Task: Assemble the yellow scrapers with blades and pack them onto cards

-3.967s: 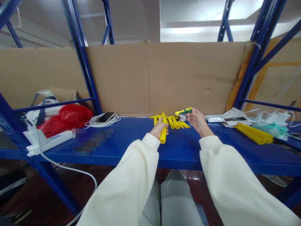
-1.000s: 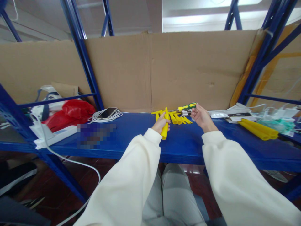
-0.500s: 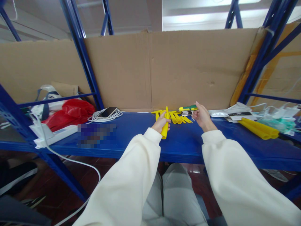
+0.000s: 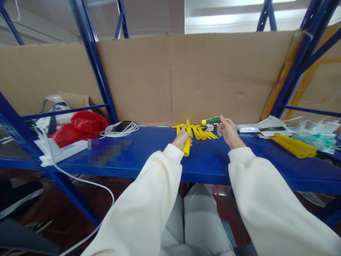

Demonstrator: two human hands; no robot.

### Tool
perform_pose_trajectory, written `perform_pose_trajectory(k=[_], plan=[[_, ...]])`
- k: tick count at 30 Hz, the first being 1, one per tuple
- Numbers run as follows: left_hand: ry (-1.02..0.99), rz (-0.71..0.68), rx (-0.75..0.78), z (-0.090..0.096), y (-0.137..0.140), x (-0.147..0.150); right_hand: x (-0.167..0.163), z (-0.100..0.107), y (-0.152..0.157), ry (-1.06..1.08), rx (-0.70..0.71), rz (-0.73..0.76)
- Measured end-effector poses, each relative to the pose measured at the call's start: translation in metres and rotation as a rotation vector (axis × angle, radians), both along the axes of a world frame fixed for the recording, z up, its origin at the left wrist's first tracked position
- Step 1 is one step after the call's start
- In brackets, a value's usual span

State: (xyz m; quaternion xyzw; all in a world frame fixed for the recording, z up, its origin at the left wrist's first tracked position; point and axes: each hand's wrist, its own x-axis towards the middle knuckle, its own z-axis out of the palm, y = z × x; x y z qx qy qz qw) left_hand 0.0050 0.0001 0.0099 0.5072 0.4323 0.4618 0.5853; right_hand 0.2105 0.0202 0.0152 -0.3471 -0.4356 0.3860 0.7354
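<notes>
My left hand [image 4: 182, 138] is closed around a yellow plastic tube [image 4: 187, 146], its wider end toward me and its narrow end pointing up and away. My right hand [image 4: 228, 132] grips the end of a screwdriver [image 4: 211, 121] with a green and yellow handle, its thin shaft pointing left above the shelf. Between the hands lie several yellow tapered pieces [image 4: 201, 135]. Some slim black-and-white items [image 4: 211, 127], too small to name, sit just under the screwdriver.
Two longer yellow tubes [image 4: 294, 145] rest on the blue shelf [image 4: 157, 153] at right, near papers [image 4: 273, 131]. At left are a phone [image 4: 123, 126] on a coiled white cable [image 4: 106, 133], a power strip [image 4: 70, 151] and a red bag [image 4: 81, 126]. A cardboard panel [image 4: 207, 78] closes the back.
The screwdriver has moved slightly left and up with my right hand, and its shaft shows more clearly. My left hand keeps the yellow tube in nearly the same place.
</notes>
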Motion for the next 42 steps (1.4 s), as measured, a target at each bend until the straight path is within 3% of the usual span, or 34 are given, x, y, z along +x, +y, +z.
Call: perform_pose_trajectory(k=[10, 18, 26, 42], plan=[[-0.003, -0.012, -0.002, 0.001, -0.001, 0.001, -0.002, 0.0, -0.002, 0.018, -0.066, -0.03], [-0.003, 0.015, 0.0, -0.001, 0.001, 0.0, -0.006, 0.005, -0.01, 0.043, -0.025, 0.106], [-0.013, -0.012, -0.012, 0.002, -0.001, 0.0, -0.004, 0.003, -0.006, 0.07, -0.047, 0.007], [-0.023, -0.002, -0.006, 0.0, 0.0, 0.0, -0.003, 0.002, -0.006, 0.029, -0.069, -0.016]])
